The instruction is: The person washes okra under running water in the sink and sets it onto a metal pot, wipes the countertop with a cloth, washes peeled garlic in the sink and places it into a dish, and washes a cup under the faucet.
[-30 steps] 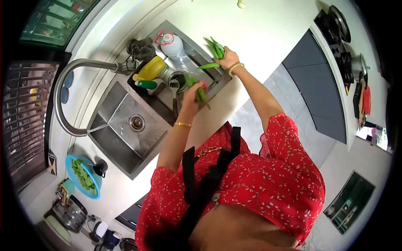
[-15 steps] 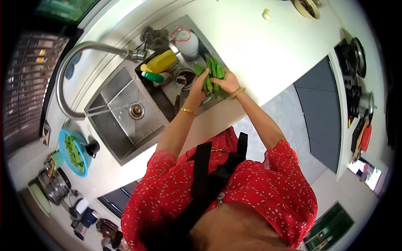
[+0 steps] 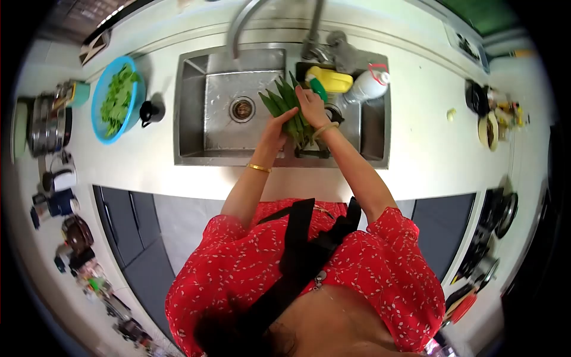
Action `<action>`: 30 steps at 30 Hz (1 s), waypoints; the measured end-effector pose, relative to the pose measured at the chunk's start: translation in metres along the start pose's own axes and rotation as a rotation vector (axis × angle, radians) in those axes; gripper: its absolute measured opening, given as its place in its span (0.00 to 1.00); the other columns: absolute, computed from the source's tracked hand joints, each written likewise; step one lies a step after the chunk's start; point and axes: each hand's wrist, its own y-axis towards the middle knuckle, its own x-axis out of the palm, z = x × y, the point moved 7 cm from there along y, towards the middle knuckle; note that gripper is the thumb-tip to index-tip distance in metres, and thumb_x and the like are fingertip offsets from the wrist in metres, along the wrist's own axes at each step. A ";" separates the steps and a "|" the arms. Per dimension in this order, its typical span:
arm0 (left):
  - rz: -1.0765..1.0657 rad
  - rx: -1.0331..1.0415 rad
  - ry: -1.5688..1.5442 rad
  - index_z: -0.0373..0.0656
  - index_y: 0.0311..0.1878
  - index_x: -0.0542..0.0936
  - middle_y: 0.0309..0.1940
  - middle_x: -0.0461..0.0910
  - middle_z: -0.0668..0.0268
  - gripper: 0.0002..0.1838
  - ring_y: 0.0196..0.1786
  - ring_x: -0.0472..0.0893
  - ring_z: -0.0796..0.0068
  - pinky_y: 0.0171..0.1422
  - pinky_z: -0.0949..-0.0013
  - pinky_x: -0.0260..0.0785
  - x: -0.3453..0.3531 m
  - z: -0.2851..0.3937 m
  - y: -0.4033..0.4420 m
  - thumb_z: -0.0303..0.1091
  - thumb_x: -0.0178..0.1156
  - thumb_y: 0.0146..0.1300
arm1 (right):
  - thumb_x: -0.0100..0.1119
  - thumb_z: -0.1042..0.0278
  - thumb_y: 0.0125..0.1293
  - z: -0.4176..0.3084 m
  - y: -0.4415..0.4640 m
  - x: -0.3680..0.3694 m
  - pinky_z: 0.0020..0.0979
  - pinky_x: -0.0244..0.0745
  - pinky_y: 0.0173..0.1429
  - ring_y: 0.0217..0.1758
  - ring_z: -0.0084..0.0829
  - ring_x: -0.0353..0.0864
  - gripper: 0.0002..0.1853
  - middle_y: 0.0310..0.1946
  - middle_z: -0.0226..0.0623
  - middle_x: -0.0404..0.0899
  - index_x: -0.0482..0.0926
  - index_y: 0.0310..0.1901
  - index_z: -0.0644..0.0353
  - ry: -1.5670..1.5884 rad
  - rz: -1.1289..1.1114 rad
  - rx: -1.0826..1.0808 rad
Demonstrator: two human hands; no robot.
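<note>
Several green okra pods [image 3: 285, 101] form a bunch above the divider of the double sink [image 3: 193, 160], tips pointing up and left. My left hand [image 3: 276, 132] is wrapped round the bunch from the left, with a gold bracelet on the wrist. From the right, my right hand [image 3: 312, 109] grips the same pods, a pale bangle on its wrist. Behind them in the right basin are a yellow bottle [image 3: 331, 79], a green-capped bottle [image 3: 316, 90] and a white jug with a red handle [image 3: 367, 86]. The right hand partly hides the basin's drain.
The curved faucet [image 3: 239, 30] reaches over the left basin. Left on the counter [image 3: 428, 172] are a blue bowl of leafy greens [image 3: 118, 101] and a black cup [image 3: 152, 112]. Garlic [image 3: 451, 114] and a yellowish bowl [image 3: 488, 131] lie right. A grey cloth [image 3: 344, 53] hangs behind the sink.
The view has turned and swung left. Both hands, earlier apart with pods in each, have come together round one bunch and moved from the right basin's far end toward the divider.
</note>
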 end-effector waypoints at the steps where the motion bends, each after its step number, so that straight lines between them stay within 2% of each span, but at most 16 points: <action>1: 0.002 0.025 -0.046 0.38 0.49 0.69 0.43 0.74 0.63 0.18 0.45 0.75 0.70 0.49 0.67 0.69 -0.005 0.010 -0.005 0.29 0.57 0.54 | 0.38 0.40 0.61 -0.021 0.004 0.006 0.42 0.61 0.49 0.43 0.53 0.69 0.29 0.35 0.49 0.75 0.76 0.35 0.63 -0.024 0.013 -0.076; 2: 0.001 0.047 -0.091 0.38 0.49 0.70 0.43 0.74 0.63 0.18 0.45 0.75 0.70 0.49 0.67 0.69 -0.008 0.019 -0.008 0.29 0.57 0.54 | 0.36 0.44 0.63 -0.027 0.016 0.026 0.38 0.61 0.51 0.45 0.52 0.68 0.28 0.37 0.48 0.75 0.75 0.37 0.64 0.013 -0.131 -0.148; 5: 0.011 0.087 -0.191 0.38 0.48 0.70 0.42 0.74 0.62 0.18 0.44 0.75 0.69 0.48 0.67 0.69 -0.023 0.053 -0.005 0.30 0.57 0.54 | 0.36 0.45 0.65 -0.024 0.053 0.085 0.26 0.63 0.46 0.38 0.26 0.71 0.28 0.36 0.36 0.75 0.75 0.37 0.66 0.364 -0.395 0.031; 6: 0.006 0.082 -0.180 0.37 0.47 0.70 0.41 0.75 0.62 0.17 0.42 0.76 0.69 0.48 0.68 0.70 -0.024 0.064 -0.005 0.31 0.57 0.53 | 0.35 0.47 0.66 -0.068 0.042 0.077 0.24 0.64 0.47 0.40 0.23 0.71 0.26 0.40 0.31 0.74 0.74 0.41 0.65 0.386 -0.443 0.016; 7: 0.011 0.075 -0.176 0.36 0.47 0.70 0.40 0.75 0.62 0.17 0.41 0.76 0.69 0.47 0.68 0.70 -0.029 0.077 -0.005 0.31 0.57 0.53 | 0.36 0.45 0.65 -0.072 0.046 0.102 0.23 0.65 0.47 0.40 0.23 0.71 0.26 0.40 0.30 0.74 0.72 0.45 0.61 0.692 -0.547 0.162; 9: 0.020 0.050 -0.168 0.35 0.46 0.71 0.38 0.76 0.62 0.17 0.40 0.77 0.69 0.46 0.69 0.70 -0.035 0.095 0.000 0.31 0.57 0.53 | 0.31 0.45 0.66 -0.084 0.040 0.111 0.25 0.66 0.46 0.39 0.23 0.71 0.27 0.38 0.32 0.74 0.73 0.44 0.61 0.889 -0.547 0.368; 10: 0.013 0.047 -0.176 0.35 0.45 0.71 0.38 0.76 0.62 0.16 0.39 0.77 0.70 0.45 0.69 0.71 -0.036 0.100 0.002 0.31 0.57 0.53 | 0.33 0.44 0.65 -0.086 0.038 0.114 0.23 0.67 0.44 0.38 0.20 0.71 0.25 0.37 0.29 0.73 0.72 0.45 0.57 0.891 -0.619 0.461; 13: -0.017 0.015 -0.194 0.35 0.43 0.72 0.36 0.76 0.63 0.15 0.37 0.77 0.71 0.43 0.71 0.71 -0.032 0.101 0.012 0.32 0.57 0.53 | 0.37 0.45 0.63 -0.077 0.052 0.115 0.26 0.67 0.44 0.38 0.24 0.72 0.25 0.37 0.32 0.75 0.73 0.44 0.60 0.968 -0.535 0.514; 15: -0.070 0.094 -0.056 0.35 0.42 0.73 0.36 0.77 0.63 0.14 0.37 0.77 0.72 0.42 0.71 0.71 -0.025 0.108 0.015 0.32 0.58 0.53 | 0.38 0.51 0.62 -0.014 0.102 0.115 0.33 0.66 0.45 0.41 0.39 0.74 0.23 0.37 0.45 0.75 0.72 0.41 0.65 0.505 -0.325 0.178; 18: -0.063 0.003 -0.062 0.36 0.41 0.73 0.36 0.77 0.64 0.13 0.38 0.77 0.73 0.42 0.72 0.71 -0.023 0.102 0.021 0.32 0.58 0.53 | 0.38 0.54 0.60 -0.031 0.095 0.083 0.36 0.64 0.47 0.46 0.48 0.71 0.22 0.40 0.54 0.73 0.71 0.41 0.66 0.149 -0.189 0.272; 20: -0.047 -0.072 -0.150 0.37 0.41 0.73 0.36 0.77 0.64 0.13 0.38 0.77 0.73 0.42 0.73 0.71 -0.025 0.099 0.029 0.32 0.58 0.53 | 0.44 0.50 0.61 -0.033 0.094 0.087 0.30 0.66 0.44 0.40 0.34 0.72 0.25 0.38 0.42 0.74 0.72 0.42 0.69 0.360 -0.253 0.179; 22: -0.053 -0.096 -0.259 0.38 0.41 0.73 0.35 0.77 0.65 0.13 0.37 0.77 0.73 0.42 0.73 0.71 -0.025 0.099 0.034 0.32 0.58 0.53 | 0.44 0.50 0.61 -0.052 0.083 0.082 0.30 0.66 0.44 0.40 0.34 0.72 0.25 0.39 0.42 0.74 0.72 0.43 0.68 0.337 -0.230 0.079; 24: -0.046 -0.099 -0.318 0.39 0.41 0.74 0.35 0.77 0.65 0.12 0.36 0.78 0.73 0.41 0.72 0.71 -0.027 0.095 0.039 0.32 0.58 0.53 | 0.38 0.53 0.61 -0.096 0.061 0.063 0.36 0.64 0.49 0.48 0.48 0.69 0.21 0.43 0.53 0.72 0.70 0.45 0.62 0.081 -0.115 -0.020; 25: -0.051 -0.110 -0.343 0.39 0.41 0.74 0.34 0.77 0.64 0.12 0.36 0.78 0.72 0.41 0.72 0.72 -0.024 0.087 0.042 0.32 0.57 0.53 | 0.38 0.52 0.62 -0.077 0.067 0.066 0.38 0.64 0.47 0.46 0.50 0.70 0.20 0.40 0.52 0.73 0.70 0.43 0.61 0.149 -0.182 0.021; 29: -0.035 -0.171 -0.235 0.40 0.39 0.74 0.34 0.78 0.64 0.11 0.36 0.78 0.71 0.40 0.69 0.73 -0.011 0.055 0.043 0.32 0.58 0.53 | 0.38 0.61 0.61 -0.070 0.073 0.034 0.43 0.67 0.44 0.40 0.47 0.73 0.14 0.31 0.50 0.74 0.69 0.41 0.59 -0.563 -0.293 -0.331; 30: -0.036 -0.192 -0.208 0.40 0.39 0.76 0.36 0.77 0.64 0.10 0.39 0.77 0.71 0.44 0.69 0.70 -0.015 0.038 0.054 0.31 0.58 0.52 | 0.38 0.64 0.60 -0.078 0.068 0.022 0.44 0.68 0.43 0.40 0.47 0.73 0.12 0.31 0.50 0.74 0.68 0.41 0.59 -0.563 -0.262 -0.499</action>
